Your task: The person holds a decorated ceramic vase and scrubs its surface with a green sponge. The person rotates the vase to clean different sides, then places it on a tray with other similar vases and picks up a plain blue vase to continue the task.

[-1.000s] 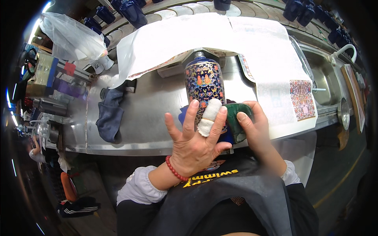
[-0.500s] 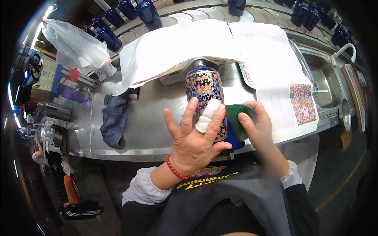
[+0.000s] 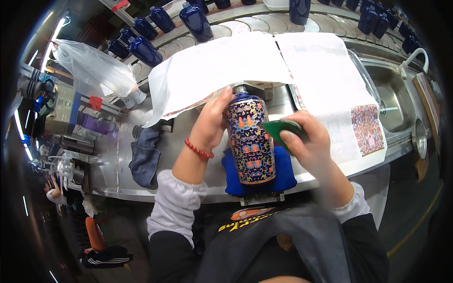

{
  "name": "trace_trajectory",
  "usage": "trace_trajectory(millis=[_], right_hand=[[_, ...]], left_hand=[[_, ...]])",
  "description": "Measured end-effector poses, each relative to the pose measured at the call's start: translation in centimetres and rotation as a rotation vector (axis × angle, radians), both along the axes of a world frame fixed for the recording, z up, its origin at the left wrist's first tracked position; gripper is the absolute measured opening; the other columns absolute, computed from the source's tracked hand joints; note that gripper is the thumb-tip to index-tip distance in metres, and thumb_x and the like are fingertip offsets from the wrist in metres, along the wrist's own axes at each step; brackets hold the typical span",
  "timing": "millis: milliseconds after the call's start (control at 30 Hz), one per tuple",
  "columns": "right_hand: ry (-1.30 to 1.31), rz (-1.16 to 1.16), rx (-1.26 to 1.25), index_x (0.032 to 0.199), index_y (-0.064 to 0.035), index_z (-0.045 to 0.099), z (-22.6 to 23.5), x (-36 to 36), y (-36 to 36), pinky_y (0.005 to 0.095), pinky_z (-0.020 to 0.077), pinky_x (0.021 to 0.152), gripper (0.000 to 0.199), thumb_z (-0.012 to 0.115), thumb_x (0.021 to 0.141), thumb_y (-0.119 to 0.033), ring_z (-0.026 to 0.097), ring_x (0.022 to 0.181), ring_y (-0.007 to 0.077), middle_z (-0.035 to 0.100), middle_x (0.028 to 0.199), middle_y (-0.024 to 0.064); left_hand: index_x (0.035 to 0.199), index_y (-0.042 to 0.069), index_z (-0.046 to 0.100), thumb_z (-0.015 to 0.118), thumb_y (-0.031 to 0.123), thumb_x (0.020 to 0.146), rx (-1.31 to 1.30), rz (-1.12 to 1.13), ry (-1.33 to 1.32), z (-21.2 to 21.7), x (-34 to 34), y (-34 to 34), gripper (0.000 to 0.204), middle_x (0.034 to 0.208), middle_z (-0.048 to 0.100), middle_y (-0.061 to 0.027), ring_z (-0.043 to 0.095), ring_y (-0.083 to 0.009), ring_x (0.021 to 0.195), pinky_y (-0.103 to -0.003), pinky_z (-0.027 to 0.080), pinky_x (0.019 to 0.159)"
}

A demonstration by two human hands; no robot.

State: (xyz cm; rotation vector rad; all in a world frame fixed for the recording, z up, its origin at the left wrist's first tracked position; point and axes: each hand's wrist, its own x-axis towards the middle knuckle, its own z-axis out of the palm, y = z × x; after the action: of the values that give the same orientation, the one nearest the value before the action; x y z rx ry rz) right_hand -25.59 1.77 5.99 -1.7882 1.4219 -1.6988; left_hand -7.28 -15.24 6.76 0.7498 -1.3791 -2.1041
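Observation:
A dark blue bottle (image 3: 251, 137) with a colourful floral pattern lies with its neck away from me. Its lower part rests on a blue cloth-like pad (image 3: 285, 177). My left hand (image 3: 214, 118) is cupped along the bottle's left side, fingers pointing towards the neck; its thumb is hidden. Pinched in my right hand (image 3: 309, 141) is a flat green scraper (image 3: 274, 128). The scraper's edge is at the bottle's right side; I cannot tell whether it touches.
White sheets (image 3: 222, 56) cover the back of the steel table, one showing a printed floral patch (image 3: 367, 129). A grey-blue cloth (image 3: 145, 158) lies left, a sink (image 3: 394, 113) is at right. Plain blue bottles (image 3: 196, 21) stand on the conveyor behind.
My left hand has moved off the bottle's front to its upper left side. My right hand has raised and tilted the scraper. More of the bottle and the blue pad shows.

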Motion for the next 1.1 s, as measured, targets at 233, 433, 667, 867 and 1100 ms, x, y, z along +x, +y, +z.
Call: trace_trajectory(millis=[233, 433, 667, 867, 1100], right_hand=[[-0.852, 0.401, 0.575, 0.134, -0.0001, 0.054, 0.4, -0.2, 8.0, 0.0285, 0.0528, 0.087, 0.035, 0.059, 0.1, -0.01, 0.066, 0.098, 0.0147, 0.07, 0.11, 0.01], [-1.107, 0.7, 0.981, 0.141, -0.0011, 0.051, 0.5, 0.8, 9.0, 0.0289, 0.0497, 0.099, 0.04, 0.055, 0.102, -0.01, 0.062, 0.111, 0.0145, 0.063, 0.124, 0.0098], [-1.173, 0.704, 0.881, 0.137, -0.0029, 0.052, -0.8, 2.1, 9.6, 0.03, 0.0496, 0.1, 0.036, 0.053, 0.102, -0.008, 0.061, 0.114, 0.0148, 0.06, 0.128, 0.0098], [-1.154, 0.638, 0.749, 0.129, -0.0035, 0.056, -1.0, 2.8, 8.5, 0.0285, 0.0497, 0.097, 0.028, 0.054, 0.101, -0.007, 0.061, 0.109, 0.013, 0.061, 0.125, 0.0082], [-0.96, 0.665, 0.651, 0.126, -0.0027, 0.058, -1.3, 3.1, 8.3, 0.0288, 0.0461, 0.1, 0.026, 0.053, 0.101, -0.006, 0.057, 0.114, 0.0128, 0.06, 0.127, 0.0081]], left_hand=[[0.117, 0.001, 0.063, 0.066, 0.031, 0.098, 0.056, -0.155, -0.282, 1.0, -0.8, -2.5, 0.036, 0.102, 0.072, -0.01, 0.071, -0.0156, 0.088, -0.029, 0.059, 0.08], [0.105, 0.005, 0.067, 0.066, 0.027, 0.097, 0.052, -0.155, -0.245, 1.2, -0.4, -2.0, 0.024, 0.094, 0.07, -0.0037, 0.068, -0.0121, 0.084, -0.028, 0.057, 0.074], [0.12, 0.004, 0.06, 0.062, 0.024, 0.1, -0.101, -0.195, -0.138, 5.4, 3.6, -0.7, 0.028, 0.106, 0.066, -0.0033, 0.065, -0.01, 0.095, -0.025, 0.054, 0.083], [0.124, 0.006, 0.063, 0.065, 0.028, 0.101, -0.377, -0.018, -0.08, 7.4, 7.8, 2.6, 0.032, 0.113, 0.064, -0.0035, 0.059, -0.0111, 0.106, -0.028, 0.048, 0.094], [0.129, 0.005, 0.061, 0.066, 0.025, 0.1, -0.461, 0.037, -0.19, 7.7, 12.1, 3.8, 0.035, 0.104, 0.061, -0.0012, 0.057, -0.008, 0.095, -0.023, 0.047, 0.085]])
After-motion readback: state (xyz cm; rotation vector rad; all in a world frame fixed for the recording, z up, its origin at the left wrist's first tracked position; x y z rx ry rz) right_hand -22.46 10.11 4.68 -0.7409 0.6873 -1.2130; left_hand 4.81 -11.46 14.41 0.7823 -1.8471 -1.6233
